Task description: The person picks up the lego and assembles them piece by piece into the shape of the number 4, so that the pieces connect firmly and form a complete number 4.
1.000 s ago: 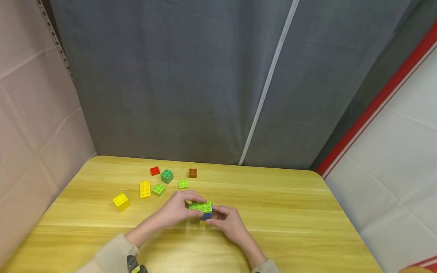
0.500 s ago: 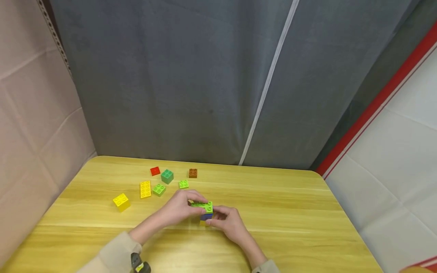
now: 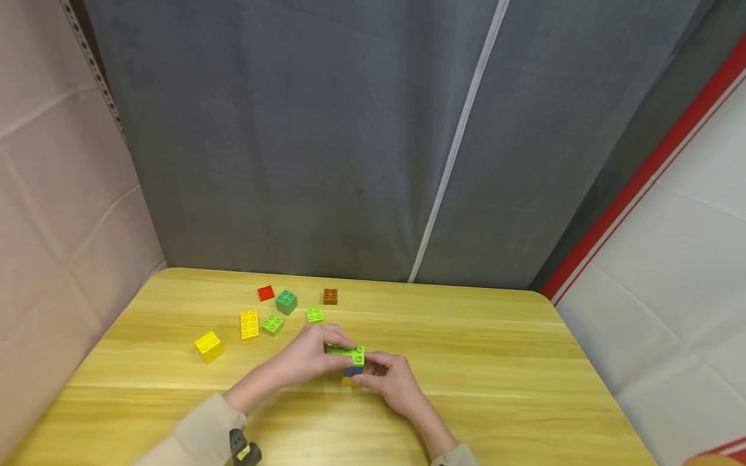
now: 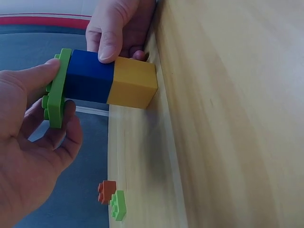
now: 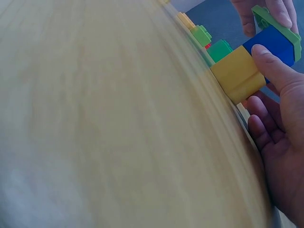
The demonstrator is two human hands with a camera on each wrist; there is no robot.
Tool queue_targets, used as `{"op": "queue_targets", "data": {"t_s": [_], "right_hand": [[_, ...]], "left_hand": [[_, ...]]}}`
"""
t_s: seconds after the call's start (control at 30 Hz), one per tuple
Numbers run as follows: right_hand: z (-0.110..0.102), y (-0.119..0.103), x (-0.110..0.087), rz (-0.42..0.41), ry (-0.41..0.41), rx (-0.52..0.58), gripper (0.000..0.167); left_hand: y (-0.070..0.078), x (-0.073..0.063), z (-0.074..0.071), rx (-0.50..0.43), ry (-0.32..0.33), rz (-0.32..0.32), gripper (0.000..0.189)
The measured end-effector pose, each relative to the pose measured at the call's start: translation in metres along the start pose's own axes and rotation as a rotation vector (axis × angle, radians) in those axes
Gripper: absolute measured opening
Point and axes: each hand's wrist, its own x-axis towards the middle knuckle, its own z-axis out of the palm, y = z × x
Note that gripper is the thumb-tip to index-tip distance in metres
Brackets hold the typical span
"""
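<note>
Upright on the table stands a short stack: a yellow brick [image 4: 133, 84] at the bottom, a blue brick [image 4: 89, 76] above it, and a flat lime green brick [image 3: 355, 355] across the top. My left hand [image 3: 309, 353] holds the lime green brick between thumb and fingers. That brick juts out past the blue one toward the left hand, its studs facing up. From the right side, my right hand [image 3: 393, 385] grips the stack, its thumb [image 5: 268, 61] on the blue brick close to the yellow one. In the head view the yellow brick is mostly hidden.
Loose bricks lie left and behind: a yellow block [image 3: 209, 347], a long yellow brick [image 3: 249, 324], two small lime green bricks [image 3: 272, 325] [image 3: 315, 315], a green block [image 3: 286, 302], a red brick [image 3: 265, 293] and a brown brick [image 3: 330, 296]. A grey curtain [image 3: 291, 142] hangs behind the table [image 3: 495, 362].
My left hand has shifted slightly right, and its thumb has come up over the lime green brick's near edge. My right hand keeps its hold on the stack. The loose bricks lie as before.
</note>
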Motion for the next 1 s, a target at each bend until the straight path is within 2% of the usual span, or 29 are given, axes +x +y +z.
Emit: {"op": "queue_targets", "data": {"t_s": [0.3, 0.5, 0.73, 0.9, 1.0], "right_hand": [[-0.0012, 0.0005, -0.0005, 0.000, -0.006, -0.007, 0.037], [0.0003, -0.0001, 0.0001, -0.002, -0.004, -0.014, 0.037], [0.0020, 0.0006, 0.0016, -0.014, -0.007, -0.015, 0.038], [0.0022, 0.0015, 0.0010, -0.019, 0.006, -0.019, 0.039], [0.0029, 0.0013, 0.0000, -0.009, 0.008, -0.018, 0.039]], "left_hand": [[0.0029, 0.0023, -0.0009, 0.069, -0.037, 0.077, 0.019], [0.0070, 0.0057, -0.0053, 0.120, -0.073, 0.103, 0.018], [0.0092, 0.0067, -0.0072, 0.140, -0.089, 0.089, 0.016], [0.0056, 0.0031, -0.0038, 0.126, -0.052, 0.083, 0.019], [0.0027, -0.0011, -0.0010, 0.095, -0.027, 0.055, 0.020]]}}
